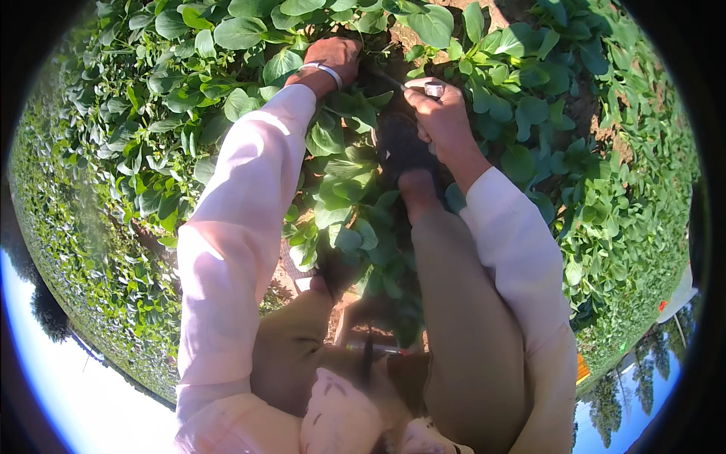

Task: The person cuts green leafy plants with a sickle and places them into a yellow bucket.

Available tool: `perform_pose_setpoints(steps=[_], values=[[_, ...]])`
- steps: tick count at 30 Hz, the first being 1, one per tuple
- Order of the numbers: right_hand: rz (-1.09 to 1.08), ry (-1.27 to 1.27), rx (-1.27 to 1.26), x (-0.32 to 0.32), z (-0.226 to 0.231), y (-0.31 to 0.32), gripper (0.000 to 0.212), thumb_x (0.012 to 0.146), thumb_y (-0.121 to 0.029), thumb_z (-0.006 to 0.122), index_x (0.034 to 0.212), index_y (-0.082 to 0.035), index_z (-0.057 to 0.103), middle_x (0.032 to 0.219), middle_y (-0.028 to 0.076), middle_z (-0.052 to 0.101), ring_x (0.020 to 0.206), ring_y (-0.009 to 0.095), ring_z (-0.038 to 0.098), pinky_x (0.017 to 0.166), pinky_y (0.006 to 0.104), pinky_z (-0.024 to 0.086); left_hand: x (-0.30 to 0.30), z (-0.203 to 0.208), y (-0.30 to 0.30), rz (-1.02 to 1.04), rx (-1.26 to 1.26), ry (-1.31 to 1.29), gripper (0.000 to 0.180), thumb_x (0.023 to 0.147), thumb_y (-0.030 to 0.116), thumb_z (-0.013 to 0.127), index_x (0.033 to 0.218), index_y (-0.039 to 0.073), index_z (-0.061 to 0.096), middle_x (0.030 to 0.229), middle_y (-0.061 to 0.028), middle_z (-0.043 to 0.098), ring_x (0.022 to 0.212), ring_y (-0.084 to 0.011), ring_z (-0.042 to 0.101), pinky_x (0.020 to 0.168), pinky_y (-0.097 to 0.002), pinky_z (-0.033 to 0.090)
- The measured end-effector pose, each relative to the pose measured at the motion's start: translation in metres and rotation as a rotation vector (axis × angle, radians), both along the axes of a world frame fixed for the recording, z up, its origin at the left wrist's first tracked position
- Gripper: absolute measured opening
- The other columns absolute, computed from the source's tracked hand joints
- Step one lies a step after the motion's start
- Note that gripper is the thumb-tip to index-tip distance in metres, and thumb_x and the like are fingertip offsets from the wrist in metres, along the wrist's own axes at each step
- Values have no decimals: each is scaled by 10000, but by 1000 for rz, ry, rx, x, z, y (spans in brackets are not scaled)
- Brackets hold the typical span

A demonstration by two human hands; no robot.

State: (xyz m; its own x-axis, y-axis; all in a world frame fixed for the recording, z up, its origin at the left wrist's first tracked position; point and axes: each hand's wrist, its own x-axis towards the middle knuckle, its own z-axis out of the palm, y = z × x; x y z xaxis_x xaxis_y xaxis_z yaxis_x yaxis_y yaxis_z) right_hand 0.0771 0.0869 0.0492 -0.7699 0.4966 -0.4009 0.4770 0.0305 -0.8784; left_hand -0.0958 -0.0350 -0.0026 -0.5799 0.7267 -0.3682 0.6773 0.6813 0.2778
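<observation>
My left hand (pixel 333 62), with a white bracelet (pixel 325 72) at the wrist, reaches down among leafy green plants (pixel 240 33). Its fingers look curled, and the leaves and shadow hide what they grip. My right hand (pixel 445 117) is closed around a thin tool with a narrow grey blade (pixel 387 78) that points left toward my left hand. The tool's handle is mostly covered by my fingers. A silvery band (pixel 434 89) shows on a finger of that hand. Broad-leaved plants (pixel 344 189) stand between my forearms, below both hands.
My dark shoe (pixel 404 147) is planted among the plants just below my right hand. Bent knees in brown trousers (pixel 469 303) fill the lower middle. Dense green rows (pixel 628 227) spread to both sides, with bare soil (pixel 491 13) at the top.
</observation>
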Motion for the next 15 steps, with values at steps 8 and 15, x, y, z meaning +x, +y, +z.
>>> perform_pose_setpoints(steps=[8, 15], values=[[148, 24, 328, 7, 40, 6, 119, 801, -69, 630, 917, -54, 610, 670, 72, 594, 602, 167, 580, 589, 304, 463, -18, 25, -11, 193, 475, -208, 361, 910, 327, 493, 1080, 31, 609, 1003, -260, 615, 938, -451, 568, 826, -445, 464], [-90, 126, 283, -47, 20, 21, 159, 803, -117, 672, 934, -29, 649, 727, 87, 663, 649, 164, 625, 631, 304, 491, -51, -1, -23, 1053, 997, -300, 255, 904, 188, 571, 1021, -36, 596, 873, -147, 664, 752, -239, 574, 727, -341, 451]])
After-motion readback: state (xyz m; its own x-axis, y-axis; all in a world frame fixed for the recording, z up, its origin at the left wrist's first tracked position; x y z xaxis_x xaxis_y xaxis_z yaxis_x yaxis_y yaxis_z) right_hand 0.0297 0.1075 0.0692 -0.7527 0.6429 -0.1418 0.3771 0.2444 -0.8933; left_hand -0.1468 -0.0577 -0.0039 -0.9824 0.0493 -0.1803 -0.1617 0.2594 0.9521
